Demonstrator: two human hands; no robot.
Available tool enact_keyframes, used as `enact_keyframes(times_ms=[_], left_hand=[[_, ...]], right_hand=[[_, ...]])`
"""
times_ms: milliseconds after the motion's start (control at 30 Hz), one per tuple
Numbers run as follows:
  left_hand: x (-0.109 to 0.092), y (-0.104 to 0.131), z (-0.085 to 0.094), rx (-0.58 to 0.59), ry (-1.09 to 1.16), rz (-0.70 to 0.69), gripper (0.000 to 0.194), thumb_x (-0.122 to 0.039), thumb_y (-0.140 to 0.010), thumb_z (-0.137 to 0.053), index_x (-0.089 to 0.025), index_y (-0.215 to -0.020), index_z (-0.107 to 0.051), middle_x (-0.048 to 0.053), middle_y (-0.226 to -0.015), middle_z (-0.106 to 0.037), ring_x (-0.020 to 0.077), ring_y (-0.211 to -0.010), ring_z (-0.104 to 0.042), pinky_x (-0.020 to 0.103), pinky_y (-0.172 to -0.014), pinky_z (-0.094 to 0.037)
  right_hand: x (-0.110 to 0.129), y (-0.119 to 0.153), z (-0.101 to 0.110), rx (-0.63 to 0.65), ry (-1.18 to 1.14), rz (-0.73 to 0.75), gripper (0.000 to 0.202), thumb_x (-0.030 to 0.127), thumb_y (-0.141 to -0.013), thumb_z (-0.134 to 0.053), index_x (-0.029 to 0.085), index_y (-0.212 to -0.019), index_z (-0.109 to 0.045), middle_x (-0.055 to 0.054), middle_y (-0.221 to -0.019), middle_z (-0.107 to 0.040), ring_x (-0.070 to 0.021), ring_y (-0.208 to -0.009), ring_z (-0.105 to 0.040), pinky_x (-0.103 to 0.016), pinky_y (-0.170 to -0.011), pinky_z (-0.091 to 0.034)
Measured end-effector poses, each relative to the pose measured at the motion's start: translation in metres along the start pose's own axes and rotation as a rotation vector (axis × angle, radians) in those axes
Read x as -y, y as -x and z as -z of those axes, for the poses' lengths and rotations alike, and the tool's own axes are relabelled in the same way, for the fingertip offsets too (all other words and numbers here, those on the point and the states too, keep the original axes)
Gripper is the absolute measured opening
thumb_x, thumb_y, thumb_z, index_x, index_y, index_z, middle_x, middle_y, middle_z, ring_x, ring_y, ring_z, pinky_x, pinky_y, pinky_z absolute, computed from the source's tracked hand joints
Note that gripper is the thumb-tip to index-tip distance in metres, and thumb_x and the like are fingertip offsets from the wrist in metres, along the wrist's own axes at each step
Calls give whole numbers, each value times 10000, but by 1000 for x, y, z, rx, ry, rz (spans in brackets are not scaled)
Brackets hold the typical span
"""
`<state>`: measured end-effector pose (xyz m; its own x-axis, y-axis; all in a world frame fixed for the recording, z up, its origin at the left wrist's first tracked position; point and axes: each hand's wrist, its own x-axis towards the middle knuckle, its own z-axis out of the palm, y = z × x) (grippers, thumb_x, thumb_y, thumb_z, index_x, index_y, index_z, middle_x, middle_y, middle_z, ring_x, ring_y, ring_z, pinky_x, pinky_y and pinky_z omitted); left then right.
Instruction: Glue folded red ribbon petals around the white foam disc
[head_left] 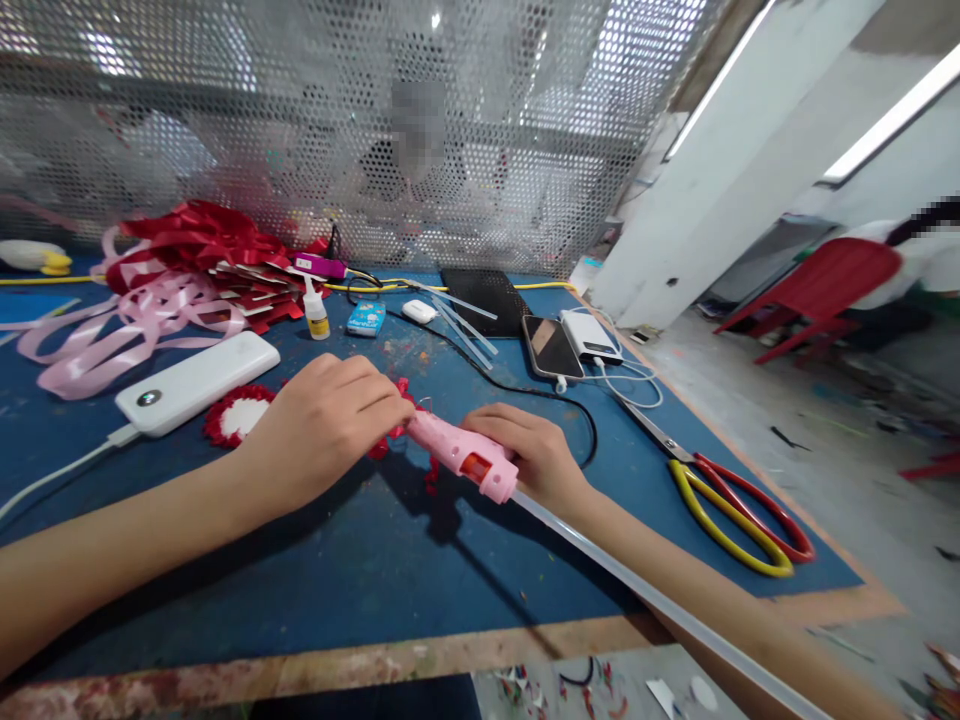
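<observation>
A pink hot glue gun (457, 447) sits in my right hand (536, 450), whose fingers wrap its far side. From its rear a long clear glue stick (637, 580) runs down to the bottom right. My left hand (330, 430) is closed near the gun's front end, its thumb and fingers pressed together. Crumpled red ribbon (381, 446) shows just past those fingertips; the hand itself covers most of it, along with the nozzle. Beneath my left wrist lies a round white piece with a ruffled red edge (241, 415).
Red ribbon (202, 240) and pink ribbon (142, 320) are heaped at the back left. Nearby are a white power bank (202, 378), a small glue bottle (316, 312) and a blue box (366, 318). Spare glue sticks (461, 330), a phone (551, 347) and large scissors (720, 495) lie toward the right.
</observation>
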<state>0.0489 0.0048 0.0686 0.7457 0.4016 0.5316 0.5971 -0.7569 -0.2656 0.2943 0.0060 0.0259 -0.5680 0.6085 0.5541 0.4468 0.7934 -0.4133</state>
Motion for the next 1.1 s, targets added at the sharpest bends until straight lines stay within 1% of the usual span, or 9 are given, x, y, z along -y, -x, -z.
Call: enact_keyframes(times_ms=[267, 433, 700, 900, 1000, 1067, 1100], left_hand=[[-1, 1, -8, 53, 43, -1, 216, -186, -932, -419, -170, -839, -613, 35, -793, -650, 201, -769, -540, 330, -616, -316], [0, -1, -11, 71, 31, -8, 176, -164, -914, -444, -161, -804, -581, 39, -767, -624, 209, -743, -528, 321, -600, -307], [-2, 0, -11, 97, -16, 29, 144, -165, -905, -442, -175, -800, -539, 33, -765, -584, 220, -739, -501, 336, -609, -299], [2, -1, -7, 108, -25, 68, 123, -165, -895, -451, -180, -794, -519, 33, -759, -558, 230, -731, -481, 337, -601, -291], [0, -3, -1, 110, 89, 120, 152, -191, -912, -414, -175, -803, -519, 39, -772, -555, 222, -733, -471, 334, -617, -310], [-6, -3, 3, 132, 284, 172, 168, -191, -925, -381, -169, -827, -514, 39, -811, -560, 202, -761, -477, 322, -664, -349], [-10, -3, 6, 164, 409, 197, 168, -181, -928, -370, -168, -839, -511, 35, -833, -561, 186, -779, -483, 308, -695, -367]], right_hand=[[-1, 1, -2, 35, 67, 12, 144, 267, -834, -569, 179, -928, -633, -98, -917, -687, -174, -805, -645, -267, -693, -504], [-2, 1, -2, 30, 98, 32, 126, 226, -823, -582, 170, -926, -628, -97, -918, -689, -173, -798, -641, -267, -685, -495], [-1, -1, 1, 15, 143, 65, 119, 205, -839, -556, 174, -928, -627, -93, -911, -692, -164, -785, -641, -257, -672, -490], [-4, -1, 1, 14, 165, 69, 125, 200, -844, -535, 174, -923, -629, -88, -900, -694, -160, -780, -641, -257, -676, -493], [-5, -1, 0, 7, 169, 55, 122, 205, -837, -540, 174, -915, -629, -87, -888, -691, -161, -779, -640, -255, -681, -491], [-6, -2, 1, -20, 169, 29, 117, 215, -825, -554, 171, -904, -628, -88, -878, -687, -163, -774, -636, -254, -682, -488], [-6, -2, 2, -39, 163, 14, 119, 225, -820, -559, 168, -899, -627, -88, -873, -683, -165, -771, -634, -255, -681, -485]])
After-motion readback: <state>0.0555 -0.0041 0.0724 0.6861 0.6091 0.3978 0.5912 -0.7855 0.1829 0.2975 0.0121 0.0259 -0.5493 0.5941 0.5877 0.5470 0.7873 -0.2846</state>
